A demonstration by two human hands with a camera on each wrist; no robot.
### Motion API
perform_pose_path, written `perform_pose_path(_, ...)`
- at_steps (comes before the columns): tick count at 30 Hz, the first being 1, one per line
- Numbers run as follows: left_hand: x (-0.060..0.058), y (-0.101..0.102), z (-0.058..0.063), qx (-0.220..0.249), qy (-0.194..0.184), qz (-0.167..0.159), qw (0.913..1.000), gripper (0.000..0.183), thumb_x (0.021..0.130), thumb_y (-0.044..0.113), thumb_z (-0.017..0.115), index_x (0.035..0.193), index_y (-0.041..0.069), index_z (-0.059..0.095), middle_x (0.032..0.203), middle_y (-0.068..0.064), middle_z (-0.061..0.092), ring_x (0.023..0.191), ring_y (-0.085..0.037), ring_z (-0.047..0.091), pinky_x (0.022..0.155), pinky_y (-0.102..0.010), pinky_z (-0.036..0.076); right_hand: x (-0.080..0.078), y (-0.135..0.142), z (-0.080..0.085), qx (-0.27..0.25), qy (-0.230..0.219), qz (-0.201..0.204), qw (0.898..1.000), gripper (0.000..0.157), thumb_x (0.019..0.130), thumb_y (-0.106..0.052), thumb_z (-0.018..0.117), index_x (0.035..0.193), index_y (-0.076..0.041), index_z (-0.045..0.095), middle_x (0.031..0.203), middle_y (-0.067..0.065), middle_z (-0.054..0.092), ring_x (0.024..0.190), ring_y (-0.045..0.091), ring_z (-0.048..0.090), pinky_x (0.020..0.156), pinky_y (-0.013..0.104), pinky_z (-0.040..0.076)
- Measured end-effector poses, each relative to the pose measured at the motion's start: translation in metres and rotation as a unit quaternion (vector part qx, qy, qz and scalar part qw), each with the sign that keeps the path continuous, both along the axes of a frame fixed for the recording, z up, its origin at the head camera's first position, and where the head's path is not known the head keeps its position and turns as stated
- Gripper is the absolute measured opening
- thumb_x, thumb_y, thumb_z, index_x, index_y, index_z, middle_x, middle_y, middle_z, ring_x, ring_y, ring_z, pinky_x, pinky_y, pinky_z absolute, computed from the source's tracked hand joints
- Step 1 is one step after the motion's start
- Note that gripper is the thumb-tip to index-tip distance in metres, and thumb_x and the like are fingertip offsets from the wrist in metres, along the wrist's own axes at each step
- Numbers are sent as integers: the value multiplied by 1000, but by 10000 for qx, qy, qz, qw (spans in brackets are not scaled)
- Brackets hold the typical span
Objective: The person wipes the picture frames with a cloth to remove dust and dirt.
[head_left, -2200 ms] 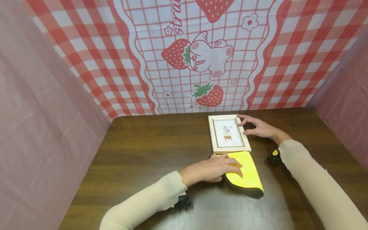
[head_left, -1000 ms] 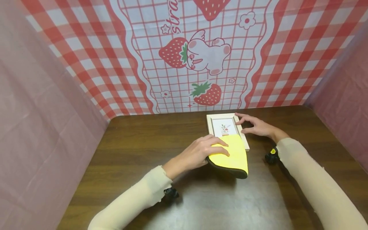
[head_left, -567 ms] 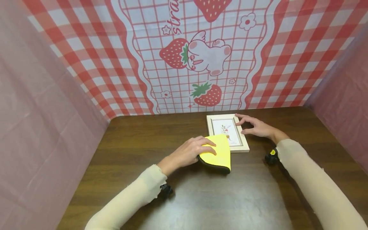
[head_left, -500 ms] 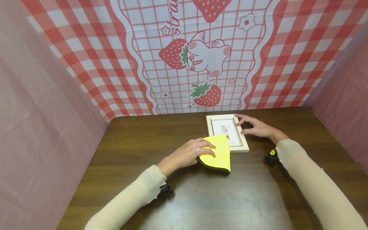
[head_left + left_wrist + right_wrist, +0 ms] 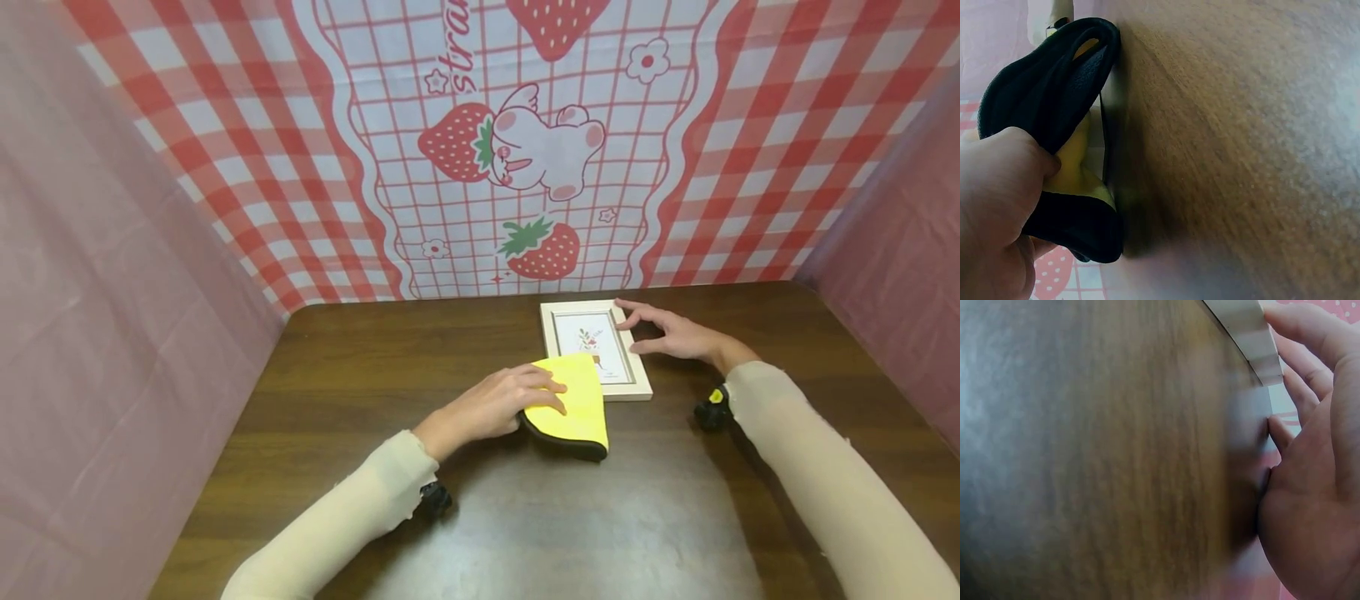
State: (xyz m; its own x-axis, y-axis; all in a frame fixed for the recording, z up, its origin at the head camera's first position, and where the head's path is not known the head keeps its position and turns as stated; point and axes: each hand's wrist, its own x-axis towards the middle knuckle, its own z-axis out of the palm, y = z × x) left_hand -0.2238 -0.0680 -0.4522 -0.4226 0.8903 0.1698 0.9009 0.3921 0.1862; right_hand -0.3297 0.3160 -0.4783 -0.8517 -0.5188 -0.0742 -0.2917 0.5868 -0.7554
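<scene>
Picture frame: we see the pale frame (image 5: 641, 371) lying flat, face up, at the table's far side, right of centre; the wooden table (image 5: 390, 375) bears it fully, which we judge gives it firm backing under pressure.
Yellow cloth: we find the folded yellow cloth (image 5: 577, 404) overlapping the frame's near-left corner and hiding part of the print; we think the fold makes a thicker pad, easier to control.
Left grip: we see the left hand (image 5: 498, 404) grasping the cloth, fingers over the top and thumb at the dark-edged fold, probably so the layers move together.
Right grip: we see the right hand (image 5: 678, 337) touching the frame's right edge without clasping it, probably to keep it from sliding.
Left pose: we note the forearm angled in from the near left, palm downward, fingers bent.
Right pose: we note the arm reaching further forward, fingers gently arched and spread, thumb nearer us.
</scene>
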Motion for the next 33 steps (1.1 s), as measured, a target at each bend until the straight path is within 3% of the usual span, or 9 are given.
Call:
perform_pose_path(14, -1, 18, 2, -212, 68, 52, 9997, 60, 97, -16, 68, 141, 24, 78, 159, 1, 71, 155, -24, 61, 132, -41, 50, -2, 3, 2, 76, -67, 42, 9999, 34, 99, -18, 82, 130, -8, 71, 188, 24, 23, 173, 55, 17, 132, 88, 15)
perform_pose_path(33, 0, 84, 7, -883, 364, 31, 9954, 58, 102, -2, 67, 150, 29, 73, 165, 5, 66, 155, -21, 62, 134, -34, 46, 1, 3, 2, -21, 72, 179, 9998, 31, 101, -16, 82, 127, -6, 71, 187, 27, 24, 173, 58, 15, 131, 88, 14)
